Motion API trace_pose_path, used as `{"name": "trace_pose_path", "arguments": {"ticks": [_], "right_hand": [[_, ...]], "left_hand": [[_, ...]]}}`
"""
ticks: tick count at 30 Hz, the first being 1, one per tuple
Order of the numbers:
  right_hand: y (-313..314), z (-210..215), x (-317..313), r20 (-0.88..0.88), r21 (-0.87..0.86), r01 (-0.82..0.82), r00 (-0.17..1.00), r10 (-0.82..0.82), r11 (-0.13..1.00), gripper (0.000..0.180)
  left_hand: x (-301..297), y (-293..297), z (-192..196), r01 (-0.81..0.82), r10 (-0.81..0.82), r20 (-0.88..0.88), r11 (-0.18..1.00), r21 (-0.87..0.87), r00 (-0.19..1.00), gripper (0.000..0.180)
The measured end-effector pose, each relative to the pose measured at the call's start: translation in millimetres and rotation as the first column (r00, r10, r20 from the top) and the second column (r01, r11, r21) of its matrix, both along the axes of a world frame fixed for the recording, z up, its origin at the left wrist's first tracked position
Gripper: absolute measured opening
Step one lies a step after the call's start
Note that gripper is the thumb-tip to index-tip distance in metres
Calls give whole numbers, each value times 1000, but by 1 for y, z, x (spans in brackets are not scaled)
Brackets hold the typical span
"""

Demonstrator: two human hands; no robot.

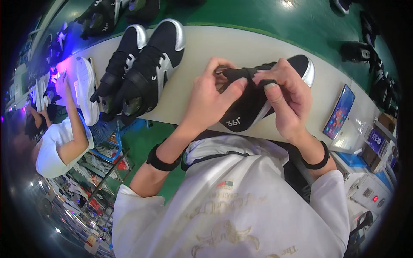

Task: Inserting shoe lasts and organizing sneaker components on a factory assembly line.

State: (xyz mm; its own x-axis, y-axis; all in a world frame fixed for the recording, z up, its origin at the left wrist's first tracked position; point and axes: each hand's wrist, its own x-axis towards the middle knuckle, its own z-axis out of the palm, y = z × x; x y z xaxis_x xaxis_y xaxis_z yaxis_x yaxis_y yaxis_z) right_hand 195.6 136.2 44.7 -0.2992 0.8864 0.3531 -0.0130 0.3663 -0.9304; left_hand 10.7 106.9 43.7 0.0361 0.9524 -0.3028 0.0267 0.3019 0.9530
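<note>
Two bare hands, the left hand and the right hand, work at a black shoe just right of center in the upper half of the frame. The left hand's thumb presses against dark material over the shoe opening, its fingers curled behind; the right hand pinches a narrow black strip between thumb and fingers. Whether both grip the same strap cannot be told. The shoe lies over the pale desk, its heel toward the wearer and its silver toe cap pointing to the upper right.

The upper looks soft and light, likely to fold under a squeeze, while the toe cap appears stiffer and perhaps slicker. The heel or the sides near the sole would probably give the firmest hold; the thin straps look pliable, best taken in a fingertip pinch. Nothing about the shoe suggests fragility.

At upper left stand two matching shoes side by side, beside a white sole. A lit phone lies at the right of the frame; a co-worker in white appears at far left.
</note>
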Motion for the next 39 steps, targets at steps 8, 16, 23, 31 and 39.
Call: {"name": "trace_pose_path", "arguments": {"ticks": [8, 16, 23, 31, 39], "right_hand": [[-26, 17, 21, 694, 259, -410, 709, 127, 875, 26], [-77, 37, 41, 563, -112, 181, 822, -88, 977, 55], [17, 26, 28, 594, 8, 9, 805, -12, 1000, 48], [234, 7, 25, 268, -363, 8, 958, 97, 932, 52], [395, -35, 79, 704, 445, 456, 352, -616, 770, 65]], "left_hand": [[8, 11, -28, -131, 135, 194, 991, -34, 972, 24], [22, -59, 20, 153, -110, -149, 937, 315, 983, 23], [-20, -71, -27, -12, 93, -365, 976, 217, 926, 17], [-29, -75, -43, -69, 172, -348, 955, 289, 921, 14], [-25, -72, -44, -4, 166, -431, 936, 351, 887, 21]]}}
